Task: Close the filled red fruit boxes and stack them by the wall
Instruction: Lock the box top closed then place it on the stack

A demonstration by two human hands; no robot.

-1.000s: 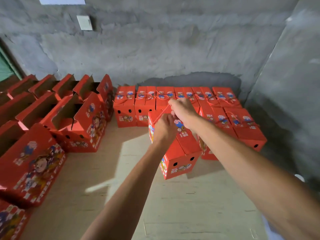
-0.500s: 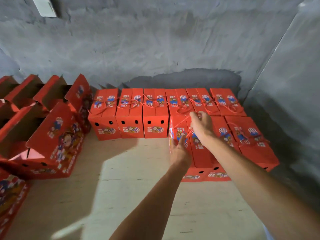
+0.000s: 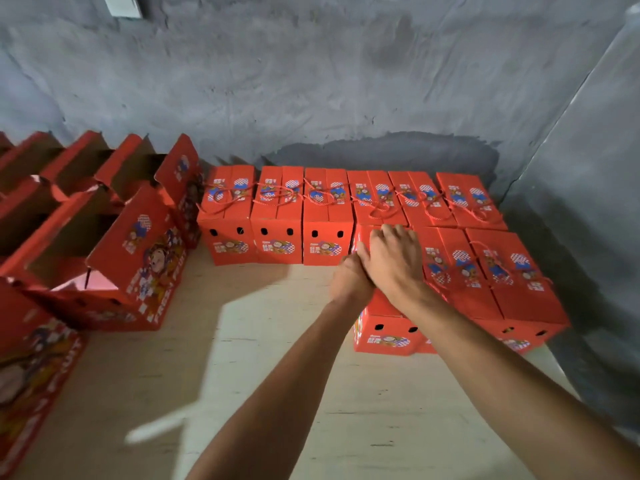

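Down goes the right hand (image 3: 393, 263), off the red cord it was pinching half a second back and now flat on top of the closed box (image 3: 384, 332), fingers straight and spread, pressing the lid. Left hand (image 3: 349, 280) has slid in tight against the right one at the box's left top edge; I can't tell from here whether its fingers are curled round anything, the right hand covers them. That box sits in the front row, touching its closed neighbours (image 3: 491, 271) on the right, and just in front of the back row (image 3: 346, 202) of six closed boxes lined up against the grey wall (image 3: 311, 81). Well left of the box I'm working, the open boxes (image 3: 104, 244) stand with flaps up on the pale floor (image 3: 242, 375).
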